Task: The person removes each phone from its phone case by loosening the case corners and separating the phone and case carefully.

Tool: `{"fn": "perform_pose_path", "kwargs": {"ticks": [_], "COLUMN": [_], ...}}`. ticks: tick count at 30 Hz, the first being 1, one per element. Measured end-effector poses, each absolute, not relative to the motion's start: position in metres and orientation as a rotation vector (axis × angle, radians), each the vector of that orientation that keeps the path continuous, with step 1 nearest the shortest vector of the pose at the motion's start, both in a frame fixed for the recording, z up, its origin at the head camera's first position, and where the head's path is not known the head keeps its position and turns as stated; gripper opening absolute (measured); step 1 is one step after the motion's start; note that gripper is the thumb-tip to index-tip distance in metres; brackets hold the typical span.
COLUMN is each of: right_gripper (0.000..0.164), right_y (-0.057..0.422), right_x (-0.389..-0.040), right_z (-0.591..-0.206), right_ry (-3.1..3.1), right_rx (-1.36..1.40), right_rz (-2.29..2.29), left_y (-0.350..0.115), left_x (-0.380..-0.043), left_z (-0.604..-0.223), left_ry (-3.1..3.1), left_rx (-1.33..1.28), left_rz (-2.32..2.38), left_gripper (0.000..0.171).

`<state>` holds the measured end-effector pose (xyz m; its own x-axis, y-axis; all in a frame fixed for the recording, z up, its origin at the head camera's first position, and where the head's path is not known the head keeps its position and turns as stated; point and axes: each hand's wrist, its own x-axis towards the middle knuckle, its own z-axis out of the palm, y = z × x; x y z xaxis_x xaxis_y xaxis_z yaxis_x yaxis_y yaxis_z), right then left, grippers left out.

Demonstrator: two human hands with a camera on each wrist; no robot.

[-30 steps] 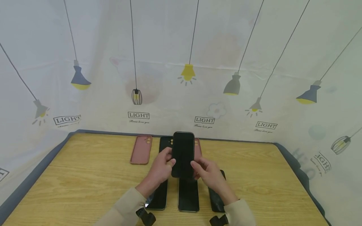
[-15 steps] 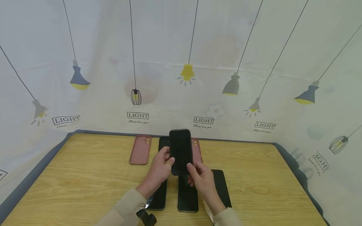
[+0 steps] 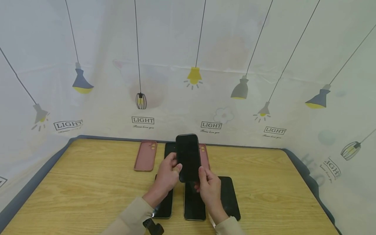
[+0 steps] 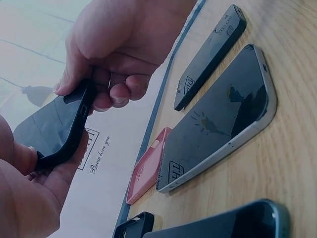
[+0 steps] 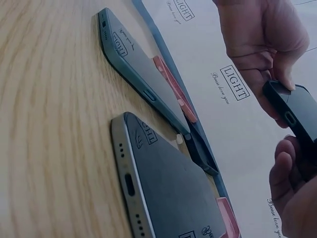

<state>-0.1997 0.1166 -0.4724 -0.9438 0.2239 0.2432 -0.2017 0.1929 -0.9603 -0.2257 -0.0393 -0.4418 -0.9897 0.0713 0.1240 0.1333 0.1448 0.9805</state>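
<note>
A dark-screened phone (image 3: pixel 188 158) with a black case around its edges is held up, tilted, above the table. My left hand (image 3: pixel 166 174) grips its left edge, thumb along the front side. At the lower right corner, my right hand (image 3: pixel 211 189) pinches it between thumb and fingers. In the left wrist view the black rim of the phone (image 4: pixel 74 131) shows a port opening at its bottom end. Both hands also hold the phone (image 5: pixel 303 106) in the right wrist view, where much of it is cut off.
Three more phones lie on the table (image 3: pixel 97 186): a left phone (image 3: pixel 165 209), a middle phone (image 3: pixel 195 205) and a right phone (image 3: pixel 230 195). Behind them lie a pink case (image 3: pixel 146 156), a black case (image 3: pixel 169 148) and another pink case (image 3: pixel 204 156), partly hidden. A printed cloth hangs behind.
The phone has shifted slightly left and up with both hands on it. My right hand and forearm have moved left, uncovering more of the right phone on the table.
</note>
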Motion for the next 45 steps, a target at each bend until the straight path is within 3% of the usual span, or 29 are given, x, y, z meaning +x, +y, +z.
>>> {"fn": "perform_pose_path", "kwargs": {"ticks": [14, 45], "right_gripper": [0.044, 0.045], "right_y": [0.1114, 0.1204], "right_x": [-0.2031, -0.2067], "right_z": [-0.4734, -0.4716], "right_ry": [-1.926, -1.686], "right_rx": [-0.191, -0.176], "right_rz": [2.137, 2.716], "left_y": [-0.036, -0.0368], "left_x": [-0.2262, -0.2289], "left_z": [-0.4424, -0.4405], "left_ry": [-2.31, -2.138], "left_rx": [-0.248, -0.297], "left_rz": [-1.987, -2.252], "left_gripper": [0.022, 0.026]}}
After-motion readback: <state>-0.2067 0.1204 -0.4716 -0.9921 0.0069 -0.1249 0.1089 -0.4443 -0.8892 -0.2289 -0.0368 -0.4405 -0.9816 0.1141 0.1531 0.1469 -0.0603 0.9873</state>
